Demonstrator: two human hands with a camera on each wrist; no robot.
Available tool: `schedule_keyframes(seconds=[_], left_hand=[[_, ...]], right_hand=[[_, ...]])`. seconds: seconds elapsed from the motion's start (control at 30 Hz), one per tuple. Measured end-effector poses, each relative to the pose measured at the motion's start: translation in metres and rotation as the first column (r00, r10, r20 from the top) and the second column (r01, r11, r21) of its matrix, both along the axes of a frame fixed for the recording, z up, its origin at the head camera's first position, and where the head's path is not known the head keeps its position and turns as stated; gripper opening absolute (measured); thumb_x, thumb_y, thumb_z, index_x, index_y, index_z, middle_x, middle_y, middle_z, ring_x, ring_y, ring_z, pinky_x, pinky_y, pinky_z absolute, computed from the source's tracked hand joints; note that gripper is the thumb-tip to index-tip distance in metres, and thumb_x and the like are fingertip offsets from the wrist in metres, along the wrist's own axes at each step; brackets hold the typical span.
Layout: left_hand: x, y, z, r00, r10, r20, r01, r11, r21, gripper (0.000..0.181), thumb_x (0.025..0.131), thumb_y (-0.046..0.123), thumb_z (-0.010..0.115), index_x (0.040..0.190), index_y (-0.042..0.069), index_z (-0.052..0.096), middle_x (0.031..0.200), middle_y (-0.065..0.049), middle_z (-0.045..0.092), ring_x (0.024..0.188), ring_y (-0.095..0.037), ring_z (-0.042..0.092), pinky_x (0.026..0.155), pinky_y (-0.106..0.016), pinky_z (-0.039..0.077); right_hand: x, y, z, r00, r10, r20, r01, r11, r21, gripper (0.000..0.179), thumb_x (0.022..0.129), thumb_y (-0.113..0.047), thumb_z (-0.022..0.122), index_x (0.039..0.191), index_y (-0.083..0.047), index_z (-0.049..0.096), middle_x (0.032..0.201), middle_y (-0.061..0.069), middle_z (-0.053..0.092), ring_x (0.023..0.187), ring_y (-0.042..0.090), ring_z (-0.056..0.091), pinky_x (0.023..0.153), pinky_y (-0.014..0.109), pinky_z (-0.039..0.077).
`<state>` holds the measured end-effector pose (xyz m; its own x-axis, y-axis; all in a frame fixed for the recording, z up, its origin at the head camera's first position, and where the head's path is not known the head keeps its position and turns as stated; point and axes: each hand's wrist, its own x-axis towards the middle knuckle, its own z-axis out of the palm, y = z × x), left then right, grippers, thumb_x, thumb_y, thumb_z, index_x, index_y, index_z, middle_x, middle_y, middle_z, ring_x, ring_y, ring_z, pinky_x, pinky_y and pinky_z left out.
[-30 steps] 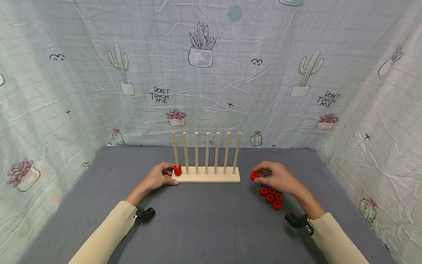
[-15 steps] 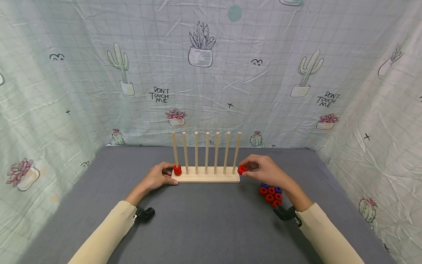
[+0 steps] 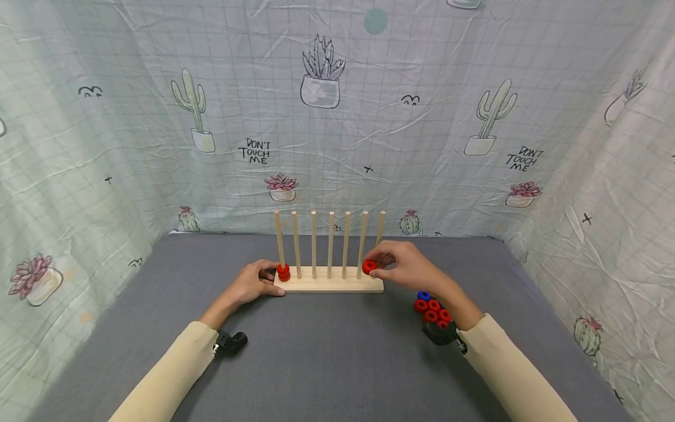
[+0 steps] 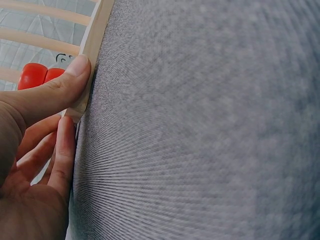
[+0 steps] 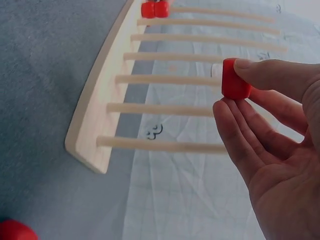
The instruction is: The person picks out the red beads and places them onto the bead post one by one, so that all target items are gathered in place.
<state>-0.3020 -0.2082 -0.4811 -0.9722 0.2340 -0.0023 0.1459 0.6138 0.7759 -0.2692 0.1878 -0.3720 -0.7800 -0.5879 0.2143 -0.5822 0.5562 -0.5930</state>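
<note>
A pale wooden peg rack (image 3: 321,286) with several upright pegs stands on the grey table. On its leftmost peg sit two red rings (image 3: 283,272), also visible as red rings (image 4: 35,76) in the left wrist view. My left hand (image 3: 250,283) grips the rack's left end, thumb (image 4: 77,72) on the front edge of the base. My right hand (image 3: 405,264) pinches another red ring (image 5: 235,80) between thumb and fingers. In the head view this ring appears in front of the right-hand pegs, off any peg, and the hand partly hides the rightmost peg.
Several red rings (image 3: 430,316) and a blue ring (image 3: 424,296) lie grouped on the table at the right, partly behind the right wrist's black camera mount (image 3: 440,333). A patterned curtain (image 3: 337,135) hangs behind and beside the table.
My right hand has carried the red ring leftward and slightly up, from above the loose rings to the rack's right-hand pegs. The left hand has stayed at the rack's end.
</note>
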Motion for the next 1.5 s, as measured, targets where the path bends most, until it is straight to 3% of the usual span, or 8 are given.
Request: schedule_keyframes(seconds=[0.23,0.47,0.73,1.1,1.5], left_hand=[[0.0,0.0,-0.001,1.0,0.003,0.005,-0.003,1.0,0.007,0.076,0.076,0.02,0.094,0.14,-0.001,0.06,0.127,-0.02,0.064,0.105,-0.027,0.066,0.081,-0.031,0.053],[0.001,0.0,0.0,1.0,-0.003,-0.003,0.003,1.0,0.007,0.075,0.076,0.018,0.094,0.14,-0.003,0.06,0.127,-0.021,0.063,0.104,-0.027,0.066,0.08,-0.03,0.054],[0.001,0.0,0.0,1.0,-0.004,0.0,0.004,1.0,0.006,0.075,0.076,0.018,0.094,0.14,-0.003,0.06,0.129,-0.021,0.063,0.105,-0.028,0.066,0.08,-0.03,0.054],[0.0,0.0,0.002,1.0,0.003,0.004,-0.003,1.0,0.012,0.075,0.076,0.018,0.093,0.14,-0.003,0.06,0.128,-0.022,0.063,0.105,-0.028,0.067,0.081,-0.031,0.054],[0.001,0.001,0.002,1.0,0.001,-0.001,-0.001,1.0,-0.002,0.075,0.076,0.018,0.094,0.14,-0.003,0.06,0.13,-0.021,0.062,0.106,-0.028,0.066,0.082,-0.032,0.054]], right_hand=[[0.001,-0.014,0.007,1.0,0.026,-0.009,-0.026,0.999,-0.022,0.027,0.091,-0.009,0.078,0.117,-0.009,0.074,0.111,0.004,0.073,0.096,0.015,0.07,0.09,0.039,0.06],[0.001,-0.025,0.01,0.998,0.063,-0.031,-0.064,0.997,-0.043,0.027,0.09,-0.008,0.079,0.116,-0.007,0.074,0.109,0.005,0.074,0.095,0.017,0.071,0.089,0.042,0.06],[-0.002,-0.034,0.012,0.999,0.049,-0.017,-0.049,0.998,-0.031,0.028,0.091,-0.008,0.078,0.119,-0.007,0.073,0.11,0.007,0.074,0.095,0.017,0.071,0.089,0.045,0.06],[-0.005,-0.045,0.02,0.998,0.056,-0.034,-0.057,0.998,-0.027,0.028,0.091,-0.009,0.079,0.118,-0.007,0.073,0.113,0.007,0.073,0.096,0.019,0.071,0.088,0.036,0.06],[-0.007,-0.061,0.026,0.996,0.063,-0.056,-0.065,0.997,-0.039,0.026,0.091,-0.009,0.079,0.116,-0.007,0.074,0.108,0.007,0.075,0.093,0.017,0.072,0.087,0.038,0.061]])
